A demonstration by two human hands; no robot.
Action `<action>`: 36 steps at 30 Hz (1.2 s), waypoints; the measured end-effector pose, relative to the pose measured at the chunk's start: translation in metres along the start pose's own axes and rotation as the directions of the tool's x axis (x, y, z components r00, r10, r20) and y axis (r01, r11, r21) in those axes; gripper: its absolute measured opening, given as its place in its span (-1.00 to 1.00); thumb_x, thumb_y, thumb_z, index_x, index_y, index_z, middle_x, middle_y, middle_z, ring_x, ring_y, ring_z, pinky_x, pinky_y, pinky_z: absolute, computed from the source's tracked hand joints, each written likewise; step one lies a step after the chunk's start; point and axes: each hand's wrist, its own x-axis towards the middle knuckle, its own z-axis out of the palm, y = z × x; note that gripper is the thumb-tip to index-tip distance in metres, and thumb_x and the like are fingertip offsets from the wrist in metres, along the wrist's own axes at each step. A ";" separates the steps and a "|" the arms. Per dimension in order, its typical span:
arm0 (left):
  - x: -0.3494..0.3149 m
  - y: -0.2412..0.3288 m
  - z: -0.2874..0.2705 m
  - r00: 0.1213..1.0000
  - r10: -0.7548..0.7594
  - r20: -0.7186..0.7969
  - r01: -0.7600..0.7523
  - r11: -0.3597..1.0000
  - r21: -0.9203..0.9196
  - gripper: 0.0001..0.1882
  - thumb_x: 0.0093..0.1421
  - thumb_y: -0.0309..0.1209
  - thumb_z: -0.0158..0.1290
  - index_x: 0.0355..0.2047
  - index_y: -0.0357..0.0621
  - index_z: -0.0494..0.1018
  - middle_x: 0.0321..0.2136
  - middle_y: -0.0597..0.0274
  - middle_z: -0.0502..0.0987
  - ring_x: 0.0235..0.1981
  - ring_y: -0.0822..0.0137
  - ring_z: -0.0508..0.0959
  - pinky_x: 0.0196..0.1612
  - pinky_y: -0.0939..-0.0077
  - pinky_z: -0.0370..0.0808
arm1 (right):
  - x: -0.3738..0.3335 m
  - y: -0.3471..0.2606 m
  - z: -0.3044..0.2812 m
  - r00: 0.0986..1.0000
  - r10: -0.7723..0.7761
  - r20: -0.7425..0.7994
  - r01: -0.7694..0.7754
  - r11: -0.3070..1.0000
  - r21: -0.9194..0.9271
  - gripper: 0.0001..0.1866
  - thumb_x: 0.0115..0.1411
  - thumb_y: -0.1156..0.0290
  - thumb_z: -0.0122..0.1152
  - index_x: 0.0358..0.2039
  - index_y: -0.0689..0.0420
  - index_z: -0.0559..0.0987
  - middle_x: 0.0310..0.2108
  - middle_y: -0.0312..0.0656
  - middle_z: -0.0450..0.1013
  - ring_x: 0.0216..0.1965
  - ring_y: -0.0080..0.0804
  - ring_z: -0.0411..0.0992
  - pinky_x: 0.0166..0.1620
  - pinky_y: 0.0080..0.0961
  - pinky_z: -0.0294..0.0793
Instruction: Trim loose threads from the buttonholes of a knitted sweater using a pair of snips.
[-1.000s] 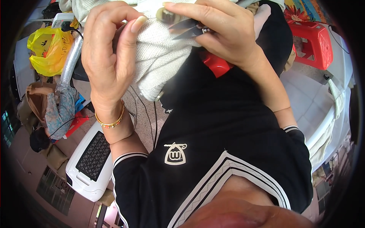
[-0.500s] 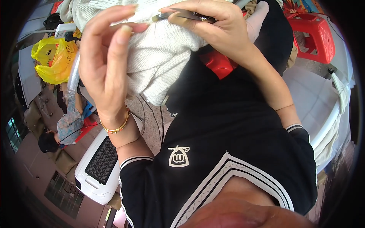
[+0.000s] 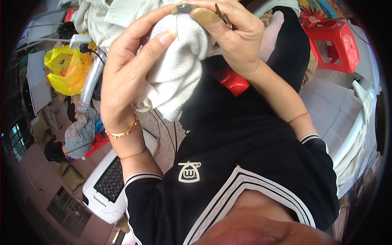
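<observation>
A bunched white knitted garment (image 3: 173, 69) hangs from my left hand (image 3: 130, 69), whose thumb presses on the knit while the index finger reaches behind its upper edge. A thin dark thread runs over the knit down to the left thumb tip. My right hand (image 3: 239, 36) is closed on a dark metal tool that looks like thread snips (image 3: 224, 17); its narrow pointed parts show between the fingers. A rounded dark metal piece (image 3: 183, 8) sits at the right thumb tip, touching the garment's top edge; whether it belongs to the snips I cannot tell.
More white knitwear (image 3: 128, 14) is heaped at the far side. A yellow plastic bag (image 3: 67, 75) lies at the left, near a seated person (image 3: 79, 132). A white plastic case (image 3: 96, 204) stands lower left, with black cables (image 3: 173, 134) beside it. A red stool (image 3: 343, 49) is far right.
My left hand has come right and taken hold of the knit, lifting its edge. My right hand has turned and come down onto that edge, the tool still in it.
</observation>
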 end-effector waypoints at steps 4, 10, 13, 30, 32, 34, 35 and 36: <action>0.011 0.000 0.021 0.997 0.056 -0.059 -0.059 0.997 -0.056 -0.63 0.31 -0.50 0.10 0.10 -0.36 0.41 -0.08 0.19 0.55 -0.05 0.47 0.50 0.06 0.60 0.40 | -0.005 -0.009 0.002 0.957 0.207 -0.202 -0.202 0.978 0.045 -0.81 0.18 0.45 0.38 -0.18 0.18 0.71 -0.40 -0.32 0.55 -0.40 -0.69 0.45 -0.36 -0.74 0.38; 0.016 -0.008 0.036 1.000 -0.007 -0.020 0.003 0.979 -0.205 -0.64 0.32 -0.47 0.09 0.09 -0.34 0.43 -0.10 0.26 0.56 -0.09 0.54 0.50 0.01 0.65 0.41 | -0.014 -0.013 -0.013 0.886 0.407 -0.221 -0.372 0.910 0.185 -0.80 0.19 0.46 0.37 -0.16 0.18 0.71 -0.39 -0.40 0.51 -0.40 -0.75 0.36 -0.35 -0.78 0.31; 0.019 -0.013 0.040 1.000 -0.008 -0.002 0.008 0.976 -0.217 -0.65 0.33 -0.47 0.09 0.10 -0.34 0.43 -0.10 0.26 0.56 -0.09 0.55 0.50 0.01 0.67 0.41 | -0.015 -0.002 -0.016 0.937 0.239 -0.254 -0.203 0.966 0.157 -0.80 0.19 0.45 0.36 -0.16 0.17 0.71 -0.37 -0.42 0.49 -0.40 -0.76 0.35 -0.35 -0.78 0.30; 0.025 -0.036 0.049 0.966 0.186 -0.181 -0.153 0.972 0.180 -0.80 0.23 -0.51 0.18 -0.17 -0.35 0.51 -0.24 0.32 0.47 -0.22 0.54 0.46 -0.13 0.71 0.36 | 0.010 0.012 -0.072 0.920 -0.362 0.149 0.380 0.919 -0.110 -0.56 0.11 0.53 0.38 0.02 0.29 0.51 -0.22 -0.10 0.46 -0.27 -0.33 0.46 -0.22 -0.56 0.44; 0.025 -0.038 0.047 0.963 0.188 -0.191 -0.150 0.968 0.199 -0.79 0.21 -0.52 0.19 -0.17 -0.37 0.51 -0.23 0.30 0.48 -0.22 0.52 0.47 -0.12 0.69 0.37 | 0.009 -0.028 -0.075 0.970 -0.100 0.223 0.165 0.941 -0.296 -0.57 0.09 0.52 0.40 -0.01 0.28 0.54 -0.25 -0.08 0.48 -0.30 -0.30 0.47 -0.25 -0.54 0.45; 0.028 -0.043 0.046 0.934 0.324 -0.153 -0.259 0.905 0.337 -0.77 0.18 -0.53 0.21 -0.18 -0.36 0.52 -0.22 0.24 0.50 -0.22 0.46 0.49 -0.10 0.65 0.39 | 0.009 -0.043 -0.076 0.955 0.174 0.238 -0.035 0.868 -0.495 -0.58 0.07 0.52 0.42 -0.04 0.28 0.57 -0.28 -0.07 0.49 -0.33 -0.27 0.47 -0.28 -0.52 0.46; 0.028 -0.042 0.046 0.933 0.323 -0.157 -0.258 0.907 0.332 -0.77 0.18 -0.53 0.21 -0.18 -0.36 0.52 -0.22 0.24 0.50 -0.22 0.46 0.49 -0.10 0.65 0.39 | 0.009 -0.043 -0.077 0.963 0.138 0.230 -0.004 0.864 -0.504 -0.59 0.05 0.52 0.43 -0.06 0.27 0.60 -0.32 -0.08 0.50 -0.36 -0.27 0.47 -0.30 -0.50 0.46; 0.029 -0.042 0.045 0.923 0.361 -0.131 -0.282 0.870 0.404 -0.77 0.16 -0.53 0.22 -0.18 -0.35 0.52 -0.22 0.21 0.51 -0.22 0.43 0.51 -0.09 0.63 0.40 | 0.009 -0.043 -0.077 0.970 0.102 0.222 0.027 0.858 -0.512 -0.61 0.03 0.51 0.44 -0.09 0.27 0.62 -0.36 -0.10 0.50 -0.39 -0.26 0.47 -0.33 -0.49 0.46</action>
